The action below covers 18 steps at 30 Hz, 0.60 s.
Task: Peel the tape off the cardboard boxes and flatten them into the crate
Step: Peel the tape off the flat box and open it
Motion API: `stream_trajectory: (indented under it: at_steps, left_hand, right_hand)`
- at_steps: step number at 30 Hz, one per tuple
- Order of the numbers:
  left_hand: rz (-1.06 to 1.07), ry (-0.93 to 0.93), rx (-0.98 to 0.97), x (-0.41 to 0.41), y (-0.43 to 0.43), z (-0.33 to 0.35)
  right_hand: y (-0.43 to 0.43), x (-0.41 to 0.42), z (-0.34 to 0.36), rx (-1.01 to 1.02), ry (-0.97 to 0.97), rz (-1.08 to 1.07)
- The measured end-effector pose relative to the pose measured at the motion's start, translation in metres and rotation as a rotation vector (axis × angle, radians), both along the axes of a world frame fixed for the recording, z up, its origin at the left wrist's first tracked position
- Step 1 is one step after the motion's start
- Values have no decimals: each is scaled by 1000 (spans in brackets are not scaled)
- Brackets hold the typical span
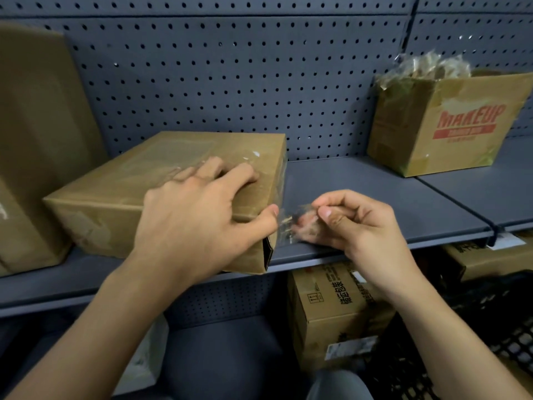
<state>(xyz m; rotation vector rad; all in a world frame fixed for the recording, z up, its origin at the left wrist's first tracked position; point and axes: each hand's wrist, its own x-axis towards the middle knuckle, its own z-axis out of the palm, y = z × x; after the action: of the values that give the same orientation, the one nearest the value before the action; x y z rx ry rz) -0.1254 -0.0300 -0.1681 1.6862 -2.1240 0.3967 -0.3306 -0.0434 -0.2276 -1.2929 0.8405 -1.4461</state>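
Here your left hand (pixel 199 215), fingers (pixel 242 174) spread, pins the box (pixel 115 180) at the shelf's (pixel 360 183) front edge. That steadies it while your right hand (pixel 354 223) pinches the tape (pixel 288 223) to peel.

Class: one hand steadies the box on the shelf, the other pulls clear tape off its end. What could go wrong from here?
1. The tape is thin and crumpled in the right hand; it may tear, leaving pieces stuck.
2. The box corner overhangs the shelf edge; if the left hand lifts, pulling could drag it off.
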Motion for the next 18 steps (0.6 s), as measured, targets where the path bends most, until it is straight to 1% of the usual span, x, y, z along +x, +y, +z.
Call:
stream_trajectory:
  at_steps: [4, 8, 12, 13, 16, 18]
  left_hand:
    - [-6, 6, -7, 1, 0, 0]
    - [-14, 0, -9, 3, 1, 0]
    - [-26, 12, -4, 4, 4, 0]
    - [-36, 13, -1, 5, 6, 0]
    - [-101, 39, 25, 11, 9, 1]
    - [-166, 77, 46, 16, 12, 0]
  right_hand:
    - [-7, -9, 6, 5, 75, -89]
    - [-23, -19, 8, 45, 111, -181]
    - [-43, -38, 10, 50, 173, -369]
    - [-48, -43, 11, 51, 166, -396]
    - [-61, -58, 14, 59, 57, -547]
    - [-64, -63, 15, 39, 75, -643]
